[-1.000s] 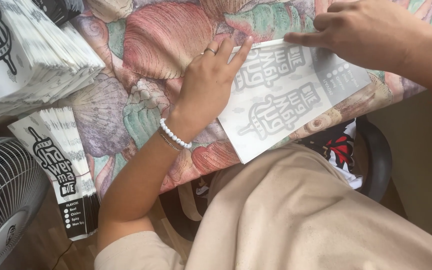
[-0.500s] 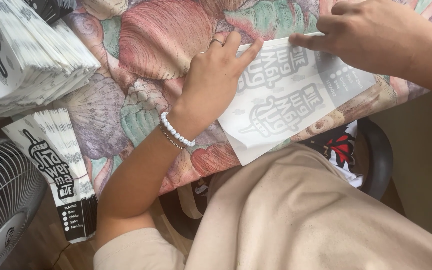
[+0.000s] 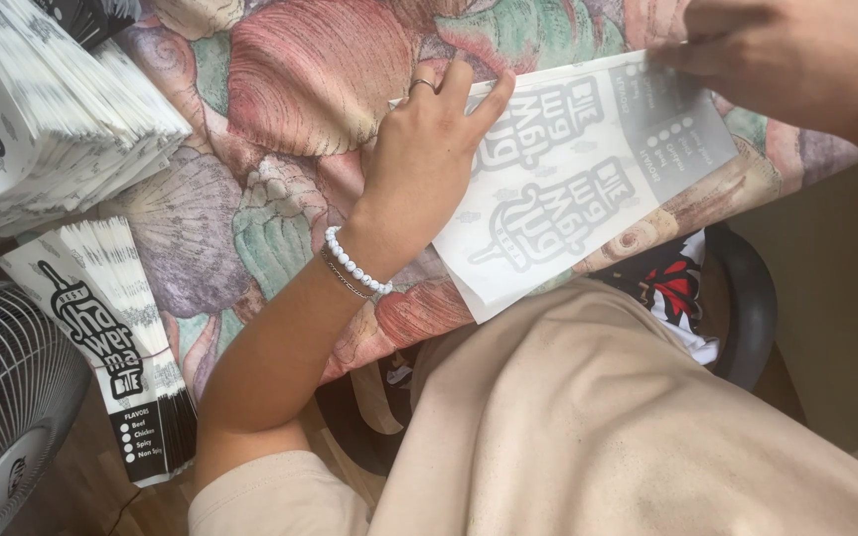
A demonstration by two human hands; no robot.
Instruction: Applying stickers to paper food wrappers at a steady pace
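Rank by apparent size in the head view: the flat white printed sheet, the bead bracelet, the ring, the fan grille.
1. Flat white printed sheet
2. Fan grille, only partly in frame, so unsure against the sheet
3. Bead bracelet
4. Ring

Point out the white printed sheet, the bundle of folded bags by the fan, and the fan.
White printed sheet (image 3: 568, 189), head view, on its printed middle.
Bundle of folded bags (image 3: 111, 337), head view, on its printed top face.
Fan (image 3: 2, 397), head view, on its wire grille.
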